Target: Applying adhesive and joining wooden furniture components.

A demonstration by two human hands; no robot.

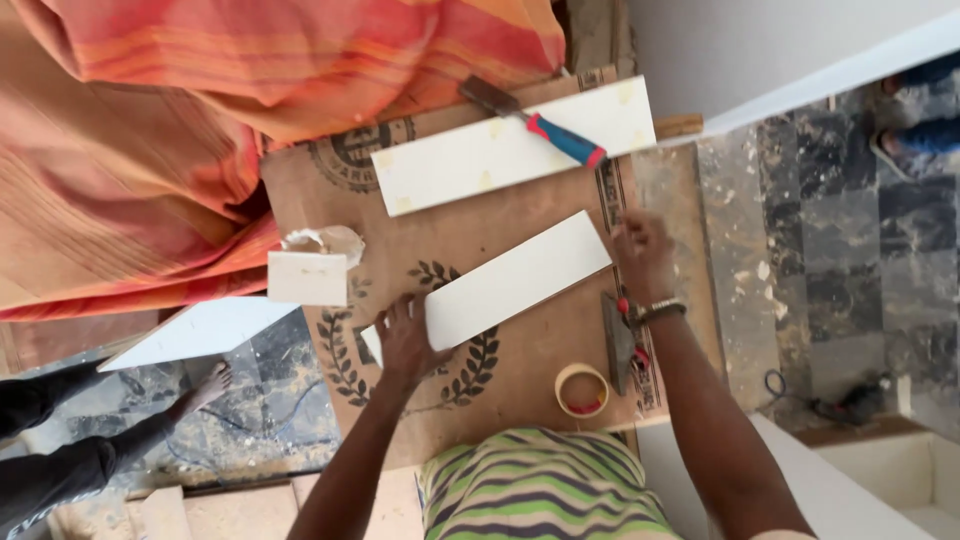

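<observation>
My left hand (405, 340) lies flat on the white board (495, 282), my right hand (642, 255) grips its upper-right end, its length slanting across mid-frame.

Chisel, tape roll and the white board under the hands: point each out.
Chisel (565, 140), head view, on its blue and red handle.
Tape roll (581, 390), head view, on its near rim.
White board (510, 280), head view, on its bare middle.

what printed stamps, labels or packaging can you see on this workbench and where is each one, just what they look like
Round stamp: black circular seal printed on the brown board, upper left, partly under the upper white panel.
Wreath stamp: black leafy ring mid-board, partly under the lower white panel and left hand.
Printed strip: black band along the board's right edge.
</observation>
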